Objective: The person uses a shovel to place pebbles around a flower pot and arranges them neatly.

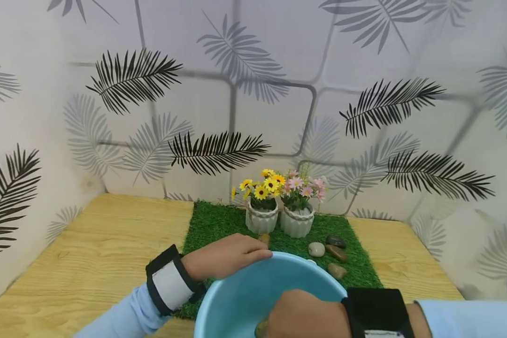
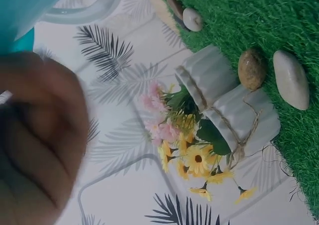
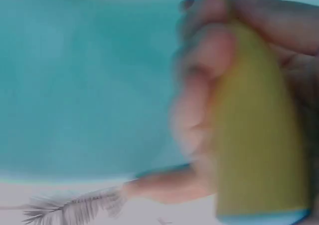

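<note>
A light blue basin [image 1: 274, 272] stands at the front of the table, its lower part cut off by the head view's edge. My left hand [image 1: 228, 256] grips its far left rim, thumb along the edge. Over the basin, my right hand [image 1: 308, 317] holds a yellow-green tapered handle [image 3: 261, 135] with a pale blue end. The right wrist view is blurred, with fingers wrapped about the handle and the basin's blue wall behind. Only a small bit of that handle shows in the head view, and what its other end carries is hidden.
Green artificial turf [image 1: 224, 220] lies on the wooden table [image 1: 88, 253]. Behind the basin stand two white pots, one with yellow flowers [image 1: 264, 185], one with pink flowers [image 1: 302, 188]. Several stones [image 1: 335, 253] lie at the right, and a leaf-patterned wall [image 1: 274, 117] rises behind.
</note>
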Demonstrator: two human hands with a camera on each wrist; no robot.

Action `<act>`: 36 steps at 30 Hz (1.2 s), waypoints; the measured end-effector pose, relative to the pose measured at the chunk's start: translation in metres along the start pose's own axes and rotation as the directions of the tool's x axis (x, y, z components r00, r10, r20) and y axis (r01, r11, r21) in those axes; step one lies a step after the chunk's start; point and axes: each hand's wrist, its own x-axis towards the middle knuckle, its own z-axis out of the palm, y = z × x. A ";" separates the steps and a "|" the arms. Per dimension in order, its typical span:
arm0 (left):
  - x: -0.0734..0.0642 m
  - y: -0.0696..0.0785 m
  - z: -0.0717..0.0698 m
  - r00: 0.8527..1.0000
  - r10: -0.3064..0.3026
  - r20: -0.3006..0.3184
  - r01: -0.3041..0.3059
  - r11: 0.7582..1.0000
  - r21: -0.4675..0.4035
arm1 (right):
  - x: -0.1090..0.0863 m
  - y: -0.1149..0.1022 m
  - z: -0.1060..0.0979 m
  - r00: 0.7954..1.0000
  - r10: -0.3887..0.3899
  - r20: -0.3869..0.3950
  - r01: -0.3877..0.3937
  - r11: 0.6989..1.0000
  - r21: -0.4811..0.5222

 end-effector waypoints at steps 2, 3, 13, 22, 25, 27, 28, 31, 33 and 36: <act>-0.002 0.002 -0.001 0.998 0.011 -0.066 -0.005 0.996 0.092 | -0.003 -0.002 -0.010 0.998 0.030 0.061 -0.022 0.991 -0.131; -0.004 0.003 -0.003 0.995 0.022 -0.099 -0.007 0.990 0.142 | -0.005 -0.002 -0.015 0.994 0.042 0.097 -0.021 0.978 -0.208; -0.077 0.023 -0.010 0.935 0.301 -0.189 -0.228 0.915 0.333 | -0.033 0.003 -0.022 0.997 0.074 -0.038 -0.081 0.971 -0.223; -0.090 -0.018 0.027 0.821 0.509 -0.259 -0.400 0.836 0.376 | -0.063 -0.001 -0.040 0.970 0.191 -0.154 -0.211 0.969 -0.127; -0.089 -0.026 0.034 0.831 0.485 -0.273 -0.396 0.859 0.324 | -0.076 0.003 -0.051 0.956 0.246 -0.163 -0.258 0.964 -0.058; -0.090 -0.028 0.037 0.853 0.434 -0.288 -0.375 0.896 0.239 | -0.086 0.008 -0.058 0.939 0.293 -0.178 -0.303 0.953 -0.029; -0.091 -0.028 0.038 0.861 0.414 -0.296 -0.368 0.908 0.202 | -0.091 0.011 -0.061 0.932 0.302 -0.199 -0.314 0.949 -0.029; -0.092 -0.027 0.040 0.871 0.379 -0.311 -0.363 0.925 0.110 | -0.109 0.023 -0.069 0.892 0.385 -0.236 -0.404 0.914 -0.036; -0.091 -0.026 0.041 0.866 0.389 -0.313 -0.378 0.920 0.098 | -0.122 0.031 -0.073 0.847 0.473 -0.243 -0.494 0.869 -0.034; -0.090 -0.024 0.041 0.852 0.416 -0.319 -0.398 0.909 0.124 | -0.138 0.046 -0.071 0.744 0.622 -0.244 -0.649 0.759 -0.046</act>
